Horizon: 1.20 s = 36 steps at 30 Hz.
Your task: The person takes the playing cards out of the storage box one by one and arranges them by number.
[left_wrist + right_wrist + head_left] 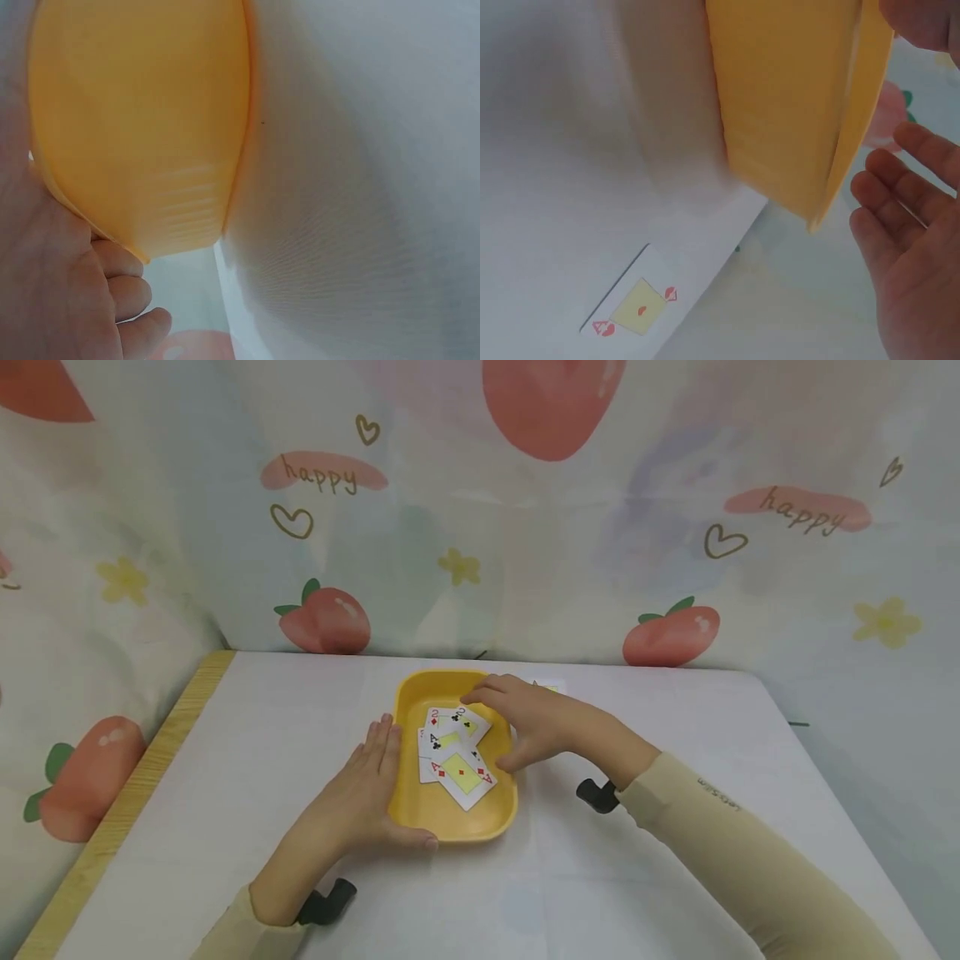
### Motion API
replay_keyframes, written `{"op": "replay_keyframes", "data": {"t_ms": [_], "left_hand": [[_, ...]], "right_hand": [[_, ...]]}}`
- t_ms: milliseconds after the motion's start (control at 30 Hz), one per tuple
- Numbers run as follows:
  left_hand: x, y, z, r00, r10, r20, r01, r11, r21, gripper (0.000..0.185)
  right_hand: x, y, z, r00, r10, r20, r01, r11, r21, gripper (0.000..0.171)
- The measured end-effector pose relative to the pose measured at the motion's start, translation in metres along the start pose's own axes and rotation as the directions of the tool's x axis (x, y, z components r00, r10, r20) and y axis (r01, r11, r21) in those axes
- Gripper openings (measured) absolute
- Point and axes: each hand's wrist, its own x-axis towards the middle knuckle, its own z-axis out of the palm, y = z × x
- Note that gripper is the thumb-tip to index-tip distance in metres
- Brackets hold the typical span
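Note:
A yellow plastic tray (480,823) stands on the white-covered table. Inside it, several playing cards overlap face up, an ace of diamonds (462,779) on top nearest me and a two of diamonds (433,720) farther back. My left hand (367,789) lies along the tray's left side, fingers straight and thumb stretched past its near corner. In the left wrist view its palm is against the rim. My right hand (536,718) reaches over the right rim, fingers spread and nothing in them. The thumb is right at the rim in the right wrist view.
A red ace card (634,296) lies face up on the table behind the right hand, partly hidden in the head view. Wooden edging (150,777) runs along the table's left side. A printed fabric backdrop (525,552) hangs behind and on the left.

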Motion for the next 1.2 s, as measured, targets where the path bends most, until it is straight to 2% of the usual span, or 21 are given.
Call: {"op": "replay_keyframes", "data": {"t_ms": [300,500,833,967,1200], "left_hand": [[0.003,-0.001,0.002,1.000,0.025,-0.018,-0.025,1.000,-0.009,0.151],[0.004,0.000,0.002,0.998,0.047,-0.029,-0.048,0.999,-0.010,0.150],[0.005,0.001,0.002,0.999,0.034,-0.018,-0.034,0.999,0.008,0.151],[0.005,0.001,0.001,1.000,0.028,-0.013,-0.028,1.000,-0.002,0.151],[0.001,-0.002,0.002,1.000,0.009,-0.006,-0.009,1.000,-0.009,0.151]], "right_hand": [[0.008,-0.004,0.009,0.998,-0.057,0.006,0.057,0.998,0.016,0.081],[0.013,-0.010,0.019,0.997,-0.068,0.048,0.070,0.996,-0.057,0.084],[0.019,-0.012,0.030,0.994,-0.034,0.106,0.049,0.989,-0.141,0.088],[0.023,-0.013,0.035,0.992,-0.068,0.111,0.085,0.984,-0.157,0.089],[0.033,-0.021,0.041,0.981,-0.096,0.168,0.133,0.965,-0.224,0.088]]}}
